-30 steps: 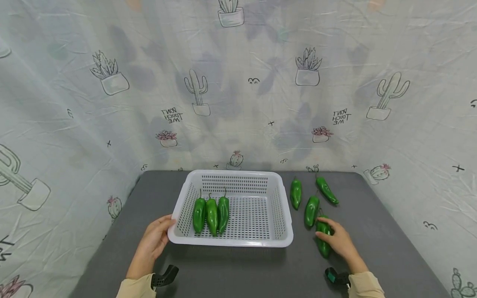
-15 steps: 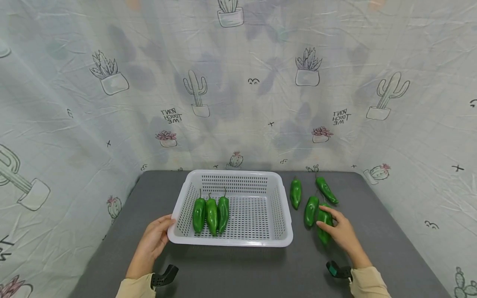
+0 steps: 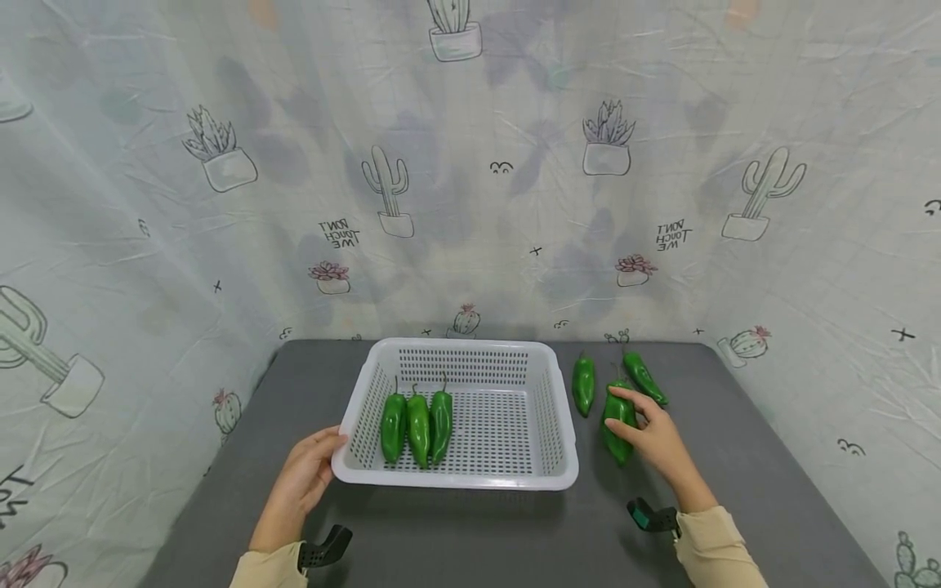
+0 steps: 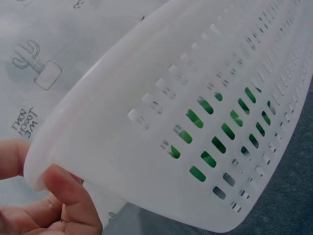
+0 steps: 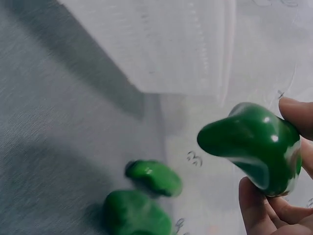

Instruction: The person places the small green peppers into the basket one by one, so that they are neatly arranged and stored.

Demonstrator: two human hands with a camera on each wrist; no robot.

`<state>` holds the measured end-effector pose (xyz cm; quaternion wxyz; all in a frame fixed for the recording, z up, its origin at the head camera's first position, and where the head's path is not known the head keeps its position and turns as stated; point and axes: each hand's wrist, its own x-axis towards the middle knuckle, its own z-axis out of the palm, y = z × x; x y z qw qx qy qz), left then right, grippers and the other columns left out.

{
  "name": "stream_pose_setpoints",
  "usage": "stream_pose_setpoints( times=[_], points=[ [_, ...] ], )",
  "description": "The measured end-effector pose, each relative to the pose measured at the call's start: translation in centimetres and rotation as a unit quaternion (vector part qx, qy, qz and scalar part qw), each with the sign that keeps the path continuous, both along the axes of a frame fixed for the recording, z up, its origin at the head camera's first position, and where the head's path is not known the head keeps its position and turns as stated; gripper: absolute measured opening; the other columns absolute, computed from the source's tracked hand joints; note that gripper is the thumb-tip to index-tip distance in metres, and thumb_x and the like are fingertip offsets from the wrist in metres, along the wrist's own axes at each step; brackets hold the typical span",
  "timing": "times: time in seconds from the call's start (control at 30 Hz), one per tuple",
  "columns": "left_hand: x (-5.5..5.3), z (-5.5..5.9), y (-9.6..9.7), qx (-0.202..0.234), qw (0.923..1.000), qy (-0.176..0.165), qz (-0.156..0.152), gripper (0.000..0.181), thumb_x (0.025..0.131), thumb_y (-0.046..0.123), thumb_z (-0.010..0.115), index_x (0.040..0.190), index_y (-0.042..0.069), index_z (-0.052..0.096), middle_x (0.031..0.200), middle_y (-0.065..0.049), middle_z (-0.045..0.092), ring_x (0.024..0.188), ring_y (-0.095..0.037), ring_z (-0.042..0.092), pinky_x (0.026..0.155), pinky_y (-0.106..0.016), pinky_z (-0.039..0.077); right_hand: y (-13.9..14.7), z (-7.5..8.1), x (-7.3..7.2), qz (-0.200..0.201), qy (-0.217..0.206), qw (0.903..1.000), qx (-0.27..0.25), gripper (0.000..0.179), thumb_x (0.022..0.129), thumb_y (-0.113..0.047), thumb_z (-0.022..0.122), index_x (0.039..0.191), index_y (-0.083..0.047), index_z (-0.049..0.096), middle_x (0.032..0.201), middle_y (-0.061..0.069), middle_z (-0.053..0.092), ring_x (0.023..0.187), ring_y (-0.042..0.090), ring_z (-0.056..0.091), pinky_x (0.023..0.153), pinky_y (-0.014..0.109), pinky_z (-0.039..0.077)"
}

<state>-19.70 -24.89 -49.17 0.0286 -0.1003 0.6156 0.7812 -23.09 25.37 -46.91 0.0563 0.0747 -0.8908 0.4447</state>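
Note:
My left hand (image 3: 301, 478) pinches the left front corner of a white perforated plastic basket (image 3: 456, 480) between thumb and fingers. The left wrist view shows the thumb (image 4: 66, 183) against the outside of the rim. Three green peppers (image 3: 417, 425) lie side by side in the left part of the basket. To the right of the basket, my right hand (image 3: 650, 433) grips another green pepper (image 3: 617, 441) by its sides. That pepper (image 5: 259, 147) hangs raised, tip toward the camera, in the right wrist view, with two loose peppers lower down.
Two loose green peppers show behind the right hand: one (image 3: 583, 385) beside the basket's right wall, the other (image 3: 644, 378) farther right. The held pepper hides the spot in front of them. A grey tabletop (image 3: 470, 539) reaches back to a cactus-print curtain (image 3: 500, 204).
My right hand has lifted its pepper and carried it leftward and away from me, over where another loose pepper lay. The left hand and basket stay put.

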Motion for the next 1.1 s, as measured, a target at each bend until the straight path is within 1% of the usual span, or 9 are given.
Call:
stream_pose_setpoints(
  times=[0.07, 0.1, 0.2, 0.3, 0.37, 0.43, 0.63, 0.87, 1.1],
  points=[
    [0.1, 0.1, 0.0, -0.002, 1.0000, 0.000, -0.004, 0.048, 0.093, 0.005, 0.051, 0.135, -0.013, 0.036, 0.106, 0.004, 0.061, 0.098, -0.005, 0.061, 0.080, -0.024, 0.051, -0.3, 0.6, -0.2, 0.007, 0.002, 1.0000, -0.002, 0.054, 0.090, -0.027, 0.065, 0.139, -0.013, 0.047, 0.144, 0.021, 0.035, 0.124, 0.040, 0.043, 0.090, 0.054, 0.045],
    [0.1, 0.1, 0.0, -0.004, 1.0000, -0.001, -0.005, 0.049, 0.094, 0.005, 0.051, 0.136, -0.013, 0.034, 0.107, 0.003, 0.060, 0.098, -0.005, 0.060, 0.080, -0.024, 0.051, -0.5, 0.8, -0.4, 0.011, 0.001, 0.9999, -0.003, 0.055, 0.089, -0.026, 0.066, 0.139, -0.012, 0.046, 0.141, 0.021, 0.038, 0.112, 0.036, 0.051, 0.084, 0.048, 0.048],
    [0.1, 0.2, 0.0, -0.008, 0.9999, -0.007, -0.007, 0.051, 0.094, 0.006, 0.050, 0.138, -0.014, 0.031, 0.110, 0.001, 0.059, 0.098, -0.005, 0.060, 0.080, -0.024, 0.050, -1.1, 2.1, -0.4, 0.022, 0.000, 0.9997, 0.004, 0.056, 0.089, -0.023, 0.066, 0.139, -0.012, 0.046, 0.140, 0.020, 0.040, 0.103, 0.029, 0.050, 0.075, 0.037, 0.046],
    [0.0, 0.2, 0.0, -0.010, 0.9999, -0.009, -0.008, 0.051, 0.095, 0.005, 0.049, 0.138, -0.014, 0.030, 0.114, -0.003, 0.058, 0.099, -0.006, 0.059, 0.081, -0.025, 0.050, -1.6, 3.0, -0.7, 0.038, 0.004, 0.9993, 0.001, 0.056, 0.089, -0.023, 0.067, 0.140, -0.012, 0.046, 0.141, 0.018, 0.041, 0.104, 0.029, 0.050, 0.078, 0.041, 0.047],
    [0.0, 0.2, 0.0, -0.011, 0.9999, -0.007, -0.011, 0.052, 0.095, 0.005, 0.049, 0.139, -0.014, 0.030, 0.115, -0.003, 0.057, 0.099, -0.006, 0.059, 0.081, -0.025, 0.050, -1.8, 3.3, -1.1, 0.054, 0.009, 0.9985, -0.007, 0.056, 0.089, -0.025, 0.067, 0.140, -0.014, 0.046, 0.146, 0.016, 0.038, 0.123, 0.035, 0.042, 0.089, 0.052, 0.045],
    [0.0, 0.2, 0.0, -0.011, 0.9999, -0.004, -0.013, 0.052, 0.095, 0.006, 0.049, 0.139, -0.014, 0.029, 0.115, -0.003, 0.056, 0.100, -0.005, 0.059, 0.081, -0.025, 0.050, -2.3, 4.0, -1.4, 0.069, 0.013, 0.9974, -0.016, 0.056, 0.089, -0.024, 0.067, 0.140, -0.014, 0.046, 0.146, 0.016, 0.037, 0.129, 0.038, 0.039, 0.095, 0.058, 0.040],
    [0.0, 0.0, 0.0, -0.012, 0.9999, 0.004, -0.010, 0.051, 0.093, 0.006, 0.052, 0.136, -0.015, 0.033, 0.109, 0.002, 0.059, 0.099, -0.005, 0.060, 0.079, -0.025, 0.051, -3.8, 5.2, -2.6, 0.109, 0.014, 0.9931, -0.040, 0.054, 0.090, -0.024, 0.066, 0.139, -0.015, 0.046, 0.147, 0.015, 0.036, 0.132, 0.037, 0.037, 0.097, 0.058, 0.039],
    [0.0, 0.0, 0.0, -0.005, 0.9999, -0.004, -0.008, 0.050, 0.093, 0.004, 0.050, 0.137, -0.014, 0.032, 0.110, 0.001, 0.059, 0.100, -0.008, 0.060, 0.082, -0.026, 0.051, -5.9, 5.9, -3.8, 0.140, 0.011, 0.9885, -0.058, 0.054, 0.089, -0.020, 0.066, 0.138, -0.009, 0.046, 0.136, 0.020, 0.045, 0.093, 0.023, 0.054, 0.071, 0.035, 0.048],
    [-0.1, 0.1, 0.0, -0.002, 1.0000, -0.005, -0.006, 0.050, 0.094, 0.004, 0.050, 0.137, -0.014, 0.032, 0.109, 0.001, 0.059, 0.100, -0.007, 0.060, 0.082, -0.027, 0.051, -8.6, 6.2, -4.7, 0.159, -0.005, 0.9858, -0.053, 0.055, 0.089, -0.026, 0.066, 0.139, -0.013, 0.046, 0.139, 0.019, 0.043, 0.104, 0.029, 0.058, 0.081, 0.038, 0.051]
  ],
)
